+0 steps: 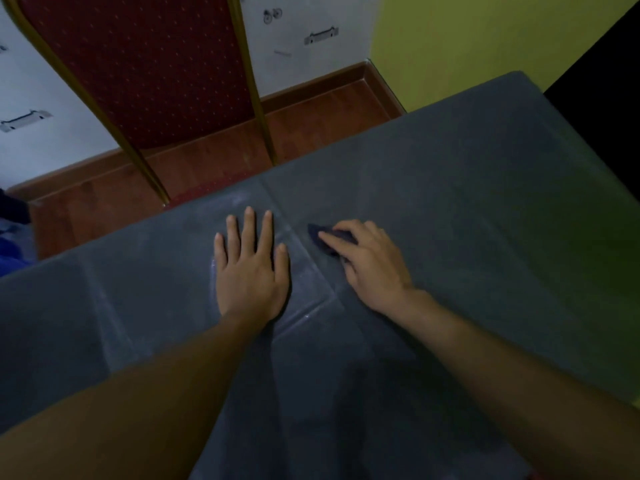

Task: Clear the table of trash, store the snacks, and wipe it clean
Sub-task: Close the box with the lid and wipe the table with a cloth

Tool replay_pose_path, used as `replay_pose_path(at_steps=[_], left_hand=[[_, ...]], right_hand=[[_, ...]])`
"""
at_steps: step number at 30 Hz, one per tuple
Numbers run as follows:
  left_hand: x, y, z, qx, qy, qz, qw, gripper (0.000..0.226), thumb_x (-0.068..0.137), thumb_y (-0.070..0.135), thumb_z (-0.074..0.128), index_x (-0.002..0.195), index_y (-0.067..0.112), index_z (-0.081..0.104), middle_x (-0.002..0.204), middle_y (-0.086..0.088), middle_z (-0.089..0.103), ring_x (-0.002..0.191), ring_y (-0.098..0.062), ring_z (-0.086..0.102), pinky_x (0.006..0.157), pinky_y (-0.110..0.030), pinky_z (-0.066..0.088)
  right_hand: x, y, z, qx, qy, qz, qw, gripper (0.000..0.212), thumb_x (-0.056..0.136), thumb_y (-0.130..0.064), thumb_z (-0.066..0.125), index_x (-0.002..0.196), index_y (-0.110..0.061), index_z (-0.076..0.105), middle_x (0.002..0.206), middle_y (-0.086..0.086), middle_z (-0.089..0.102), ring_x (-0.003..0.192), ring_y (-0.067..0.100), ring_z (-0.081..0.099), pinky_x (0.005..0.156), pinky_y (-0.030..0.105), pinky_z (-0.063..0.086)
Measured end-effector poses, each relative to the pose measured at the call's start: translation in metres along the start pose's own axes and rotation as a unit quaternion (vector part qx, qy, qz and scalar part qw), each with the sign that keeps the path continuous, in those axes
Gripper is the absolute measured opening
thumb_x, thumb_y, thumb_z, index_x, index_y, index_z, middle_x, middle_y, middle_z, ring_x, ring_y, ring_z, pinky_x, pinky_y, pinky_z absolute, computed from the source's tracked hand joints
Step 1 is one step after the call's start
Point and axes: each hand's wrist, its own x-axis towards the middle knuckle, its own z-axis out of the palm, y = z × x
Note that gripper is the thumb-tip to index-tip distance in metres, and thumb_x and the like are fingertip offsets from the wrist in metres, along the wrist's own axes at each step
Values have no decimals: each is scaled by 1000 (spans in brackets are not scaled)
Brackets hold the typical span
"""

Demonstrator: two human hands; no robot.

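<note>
So the person has both hands down on the worktop (pixel 485 220), which is covered with a dark grey sheet or tablecloth with fold creases running across it. The left hand (pixel 251 271) lies flat, palm down, fingers straight and a bit spread, holding nothing and just pressing on the cover, close to where two creases cross.

The right hand (pixel 370 261) is just beside it, on the other side of the crease. It has a small dark cloth (pixel 320 237) under it. The fingers curl over the cloth, the index finger lies along the top, and a corner of the cloth pokes out past the fingertips toward the far edge. The cloth sits right on the worktop, roughly in the middle of it. The light is pretty dim, so it's hard to tell whether the cloth is folded or just bunched up, and its colour reads as navy or black.

There are a few pale smudgy streaks on the cover near the left hand.

Past the far edge stands a chair (pixel 156 71) with red dotted upholstery and a gold frame, on a reddish wood floor (pixel 311 116). Behind it is a white wall with little printed drawings, plus a yellow-green wall (pixel 467 39) on the right. Something blue (pixel 14 244) peeks in at the left edge.
</note>
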Motion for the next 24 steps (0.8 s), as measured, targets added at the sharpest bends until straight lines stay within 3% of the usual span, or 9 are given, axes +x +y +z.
replay_pose_path(at_steps=[3, 6, 8, 10, 13, 15, 19, 20, 24], left_hand=[[0, 3, 0, -4, -6, -9, 1000, 60, 103, 49, 12, 158, 27, 4, 166, 0, -2, 152, -24, -10, 123, -47, -2], [2, 3, 0, 1, -5, -9, 1000, 61, 102, 50, 11, 158, 26, 3, 166, -1, -3, 152, -24, -11, 123, -48, -1], [2, 3, 0, 3, -8, -8, 1000, 61, 102, 50, 11, 158, 25, 4, 166, -2, -2, 152, -25, -10, 123, -49, 0], [2, 4, 1, 8, -10, -6, 1000, 61, 102, 48, 12, 158, 25, 5, 166, -3, -2, 152, -27, -9, 123, -50, 1], [2, 4, 0, 13, -14, -3, 1000, 61, 102, 48, 14, 158, 23, 6, 166, -4, -1, 152, -28, -8, 122, -51, 2], [1, 4, 0, 11, -17, -1, 1000, 62, 102, 48, 15, 158, 23, 5, 166, -5, -2, 152, -28, -9, 122, -51, 2], [2, 5, -1, 12, -21, -2, 1000, 62, 102, 48, 14, 158, 23, 4, 166, -5, -3, 152, -28, -10, 122, -52, 2], [2, 5, -1, 14, -23, -1, 1000, 62, 102, 48, 13, 158, 22, 4, 166, -5, -3, 152, -28, -10, 122, -52, 2], [3, 5, -2, 15, -28, 3, 999, 63, 102, 48, 13, 158, 22, 3, 166, -5, -4, 151, -28, -12, 122, -51, 1]], right_hand=[[29, 28, -3, -40, 91, 163, 982, 48, 80, -3, 63, 124, -23, 69, 115, 9, 62, 91, 35, 55, 76, 43, 48], [56, 28, 0, 1, 153, 368, 917, 39, 89, -10, 59, 126, -20, 67, 117, 9, 58, 102, 34, 54, 87, 47, 49], [57, 7, 9, 0, 140, 314, 939, 41, 87, -9, 60, 126, -20, 67, 117, 8, 59, 100, 33, 54, 86, 47, 49], [49, -12, 16, 18, 82, 160, 984, 46, 83, -5, 61, 127, -19, 67, 118, 7, 60, 97, 31, 54, 83, 42, 48], [51, -2, 12, 21, 13, 9, 1000, 48, 84, -1, 65, 129, -17, 67, 119, 6, 61, 94, 29, 54, 80, 41, 48], [65, 19, 10, -27, 40, 18, 999, 46, 84, -1, 64, 127, -18, 68, 116, 9, 62, 91, 33, 55, 76, 43, 48], [99, 20, 14, -14, 130, 292, 948, 40, 88, -6, 60, 125, -19, 68, 119, 8, 58, 102, 32, 53, 86, 42, 47], [103, 8, 17, -9, 132, 304, 944, 40, 88, -7, 60, 125, -19, 68, 120, 8, 58, 104, 32, 53, 87, 42, 47], [93, -20, 27, 20, 32, 61, 997, 40, 86, -6, 63, 125, -16, 68, 119, 6, 60, 98, 30, 54, 80, 40, 48]])
